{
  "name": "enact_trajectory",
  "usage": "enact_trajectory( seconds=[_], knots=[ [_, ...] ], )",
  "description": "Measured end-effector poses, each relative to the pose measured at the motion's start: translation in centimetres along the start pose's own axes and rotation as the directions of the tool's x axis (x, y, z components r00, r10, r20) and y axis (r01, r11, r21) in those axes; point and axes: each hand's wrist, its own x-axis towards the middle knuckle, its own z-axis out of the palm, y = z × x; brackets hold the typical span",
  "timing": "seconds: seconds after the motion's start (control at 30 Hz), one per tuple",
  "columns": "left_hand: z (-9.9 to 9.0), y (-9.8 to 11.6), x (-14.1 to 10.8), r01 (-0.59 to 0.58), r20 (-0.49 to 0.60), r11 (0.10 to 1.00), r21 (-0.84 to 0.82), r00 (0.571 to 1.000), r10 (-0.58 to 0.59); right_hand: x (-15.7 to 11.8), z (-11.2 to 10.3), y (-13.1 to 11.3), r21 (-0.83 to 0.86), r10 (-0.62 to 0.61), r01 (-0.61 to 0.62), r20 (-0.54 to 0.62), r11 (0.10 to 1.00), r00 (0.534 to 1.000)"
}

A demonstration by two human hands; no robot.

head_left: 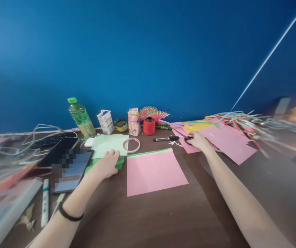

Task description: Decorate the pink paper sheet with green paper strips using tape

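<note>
My left hand (pixel 108 163) rests palm down with its fingers apart, over a dark green paper (pixel 120 162) and the near edge of a pale green sheet (pixel 109 141). My right hand (pixel 198 140) closes on the dark handles of a pair of scissors (pixel 188 138), whose blades point to the back left over pink paper (pixel 192 148). Between my hands lies a pink sheet (pixel 155 174) with a green strip showing along its far edge. A roll of tape (pixel 131 145) sits beside the pale green sheet. Left of the scissors are a black marker (pixel 166 138) and white paper scraps (pixel 176 143).
Along the blue wall stand a green-capped bottle (pixel 82 119), a small carton (pixel 106 122), a pink box (pixel 134 123), a red container (pixel 149 126) and folded paper fans (pixel 154 114). Phones (pixel 60 151), cables and a white marker (pixel 45 203) lie left. Paper strips (pixel 241 124) pile up right.
</note>
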Motion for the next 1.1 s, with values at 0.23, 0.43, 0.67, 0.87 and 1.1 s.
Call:
enact_trajectory(
  seconds=[0.23, 0.43, 0.67, 0.87, 1.1],
  knots=[
    [-2.5, -0.4, -0.3, 0.219, -0.247, 0.975, 0.023, 0.947, -0.207, 0.0, 0.1, 0.0, -0.172, -0.092, 0.106, 0.086, 0.979, 0.992],
    [-5.4, -3.0, -2.0, 0.21, -0.361, 0.933, -0.292, 0.879, -0.311, 0.1, -0.4, -0.1, -0.231, -0.122, 0.148, 0.123, 0.962, 0.985],
    [-5.1, -3.4, -1.8, -0.095, -0.303, 0.407, -0.909, 0.82, -0.486, -0.3, -0.9, -0.8, -0.218, -0.122, 0.132, 0.061, 0.967, 0.991],
    [-4.9, -2.1, -1.5, -0.189, -0.105, -0.162, -0.969, 0.9, -0.423, 0.0, -1.9, -2.0, -0.063, -0.182, 0.179, -0.041, 0.982, 0.982],
    [-3.7, 0.3, -0.1, -0.226, -0.016, -0.402, -0.887, 0.887, -0.462, -4.0, -2.9, -7.9, 0.715, -0.441, 0.154, 0.233, 0.682, 0.867]
  ],
)
